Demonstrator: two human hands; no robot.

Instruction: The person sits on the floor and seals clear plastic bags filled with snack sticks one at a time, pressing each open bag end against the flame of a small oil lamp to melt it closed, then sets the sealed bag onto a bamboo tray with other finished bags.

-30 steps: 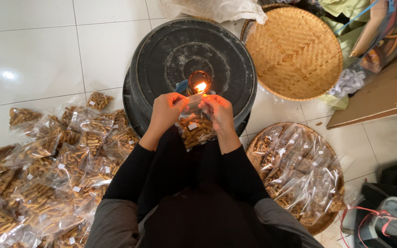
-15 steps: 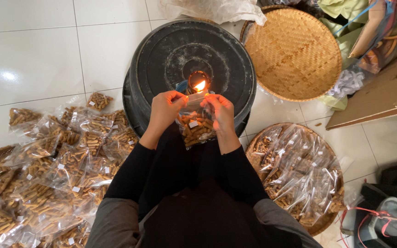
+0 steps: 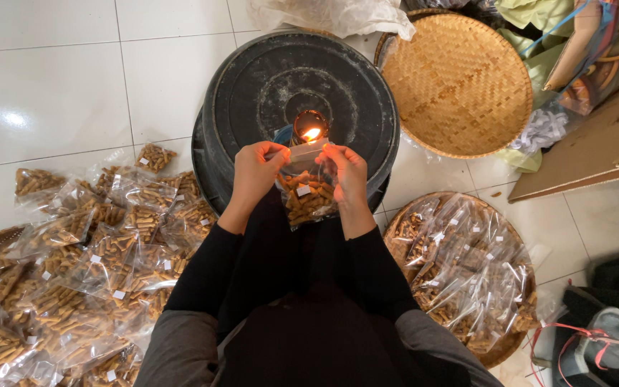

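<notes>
A view from above was given of a person seated on a white tiled floor [image 3: 59, 93], both arms covered by black sleeves. A small clear plastic bag [image 3: 308, 193] filled with brown stick-shaped snacks was held up between the two hands. The left hand [image 3: 256, 172] was closed on the bag's upper left corner, pinched between thumb and fingers, and the right hand [image 3: 347, 172] was closed in the same way on the upper right corner. The bag's top edge was stretched between them and was held right at a small flame [image 3: 312, 133], which burned on top of an overturned black tub [image 3: 299, 93] directly in front of the person. Whether the plastic touched the flame could not be told. To the person's left, a large heap of filled snack bags [image 3: 87, 279] was spread across the floor. To the right, a round woven tray [image 3: 499, 347] was loaded with more clear bags of the same snacks. Beyond it, near the tub, an empty round woven tray [image 3: 460, 82] was seen, with a flat piece of cardboard [image 3: 596, 154] beside it.
</notes>
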